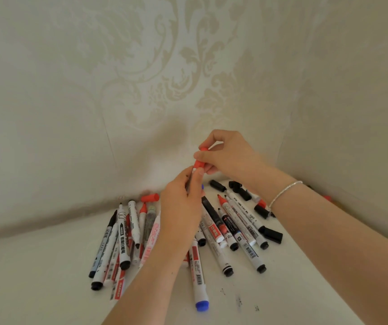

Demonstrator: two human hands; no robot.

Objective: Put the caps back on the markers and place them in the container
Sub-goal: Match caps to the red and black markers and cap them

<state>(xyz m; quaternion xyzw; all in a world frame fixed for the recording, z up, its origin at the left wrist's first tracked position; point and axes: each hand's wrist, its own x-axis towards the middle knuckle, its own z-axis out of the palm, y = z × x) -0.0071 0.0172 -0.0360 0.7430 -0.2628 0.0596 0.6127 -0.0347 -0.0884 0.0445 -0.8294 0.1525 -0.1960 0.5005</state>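
My left hand (182, 202) grips a marker upright above the pile; most of its barrel is hidden inside the fingers. My right hand (225, 156) pinches a red cap (198, 163) that sits right at the top end of that marker. Below both hands lies a pile of several whiteboard markers (239, 228) on the white table (36, 277), some capped, some with bare tips. A loose red cap (150, 197) lies at the back of the pile. Loose black caps (241, 190) lie behind my right wrist. No container is in view.
A patterned cream wall (164, 78) rises close behind the pile and another wall closes in on the right. A marker with a blue cap (200, 292) lies nearest me. Small ink marks (238, 301) dot the table at the front right.
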